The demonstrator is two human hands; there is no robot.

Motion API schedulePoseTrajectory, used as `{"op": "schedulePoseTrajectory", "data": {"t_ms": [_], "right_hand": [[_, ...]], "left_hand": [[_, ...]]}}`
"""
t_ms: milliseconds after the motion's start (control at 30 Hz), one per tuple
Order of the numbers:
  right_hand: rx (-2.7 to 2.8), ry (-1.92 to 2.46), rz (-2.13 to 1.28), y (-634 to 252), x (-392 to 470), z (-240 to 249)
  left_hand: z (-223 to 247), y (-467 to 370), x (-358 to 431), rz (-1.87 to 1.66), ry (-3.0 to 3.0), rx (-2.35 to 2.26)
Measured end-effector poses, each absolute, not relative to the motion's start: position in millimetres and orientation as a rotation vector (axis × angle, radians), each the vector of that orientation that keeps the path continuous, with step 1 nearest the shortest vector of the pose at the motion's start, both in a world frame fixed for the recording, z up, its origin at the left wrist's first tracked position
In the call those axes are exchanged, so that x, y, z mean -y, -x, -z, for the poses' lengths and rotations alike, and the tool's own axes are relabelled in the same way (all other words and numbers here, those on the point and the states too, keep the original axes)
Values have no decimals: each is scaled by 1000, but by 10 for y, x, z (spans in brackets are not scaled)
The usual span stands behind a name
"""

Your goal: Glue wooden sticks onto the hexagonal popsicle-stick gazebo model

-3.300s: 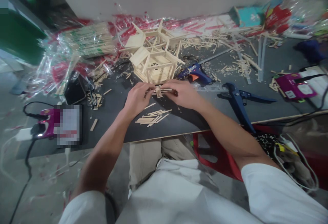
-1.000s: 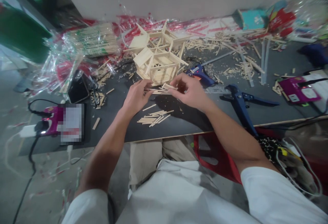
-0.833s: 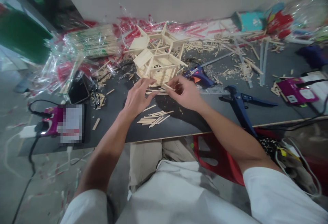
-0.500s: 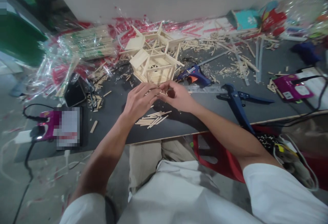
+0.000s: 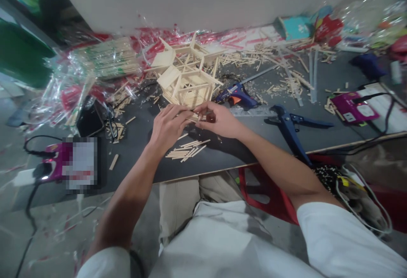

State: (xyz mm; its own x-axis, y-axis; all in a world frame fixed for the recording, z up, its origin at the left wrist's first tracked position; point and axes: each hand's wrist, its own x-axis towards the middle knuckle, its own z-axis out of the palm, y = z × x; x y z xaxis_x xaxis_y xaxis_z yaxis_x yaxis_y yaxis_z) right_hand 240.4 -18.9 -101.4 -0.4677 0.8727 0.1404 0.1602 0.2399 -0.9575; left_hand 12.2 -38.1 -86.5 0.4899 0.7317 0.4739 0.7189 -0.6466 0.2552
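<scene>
A wooden stick model (image 5: 190,89) with angled panels and a framed opening stands on the dark table in front of me. At its near edge my left hand (image 5: 170,125) is closed, fingers bent together over a short wooden stick (image 5: 194,118). My right hand (image 5: 219,120) pinches at the same stick between thumb and forefinger. The fingers partly cover the stick, so whether it touches the model cannot be made out. Just below the hands lies a loose pile of short sticks (image 5: 187,151).
A blue glue gun (image 5: 238,95) lies right of the model, beside a clear ruler (image 5: 251,112). Blue cutters (image 5: 291,127) rest further right. Bagged sticks (image 5: 104,57) and plastic wrap fill the back left. A purple power box (image 5: 354,107) sits at the right, a black phone (image 5: 90,117) at the left.
The view has shifted slightly. My right thumb and fingers have moved a little at the model's near edge, and more of the pale stick shows between the hands.
</scene>
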Motion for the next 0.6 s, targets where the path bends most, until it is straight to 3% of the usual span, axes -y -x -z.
{"op": "schedulePoseTrajectory", "data": {"t_ms": [267, 600], "right_hand": [[1835, 1016, -1246, -2506, 119, 996], [1713, 1070, -961, -2628, 71, 881]], "left_hand": [[874, -125, 352, -1007, -2474, -1395], [867, -136, 332, -1108, -2107, -1409]]}}
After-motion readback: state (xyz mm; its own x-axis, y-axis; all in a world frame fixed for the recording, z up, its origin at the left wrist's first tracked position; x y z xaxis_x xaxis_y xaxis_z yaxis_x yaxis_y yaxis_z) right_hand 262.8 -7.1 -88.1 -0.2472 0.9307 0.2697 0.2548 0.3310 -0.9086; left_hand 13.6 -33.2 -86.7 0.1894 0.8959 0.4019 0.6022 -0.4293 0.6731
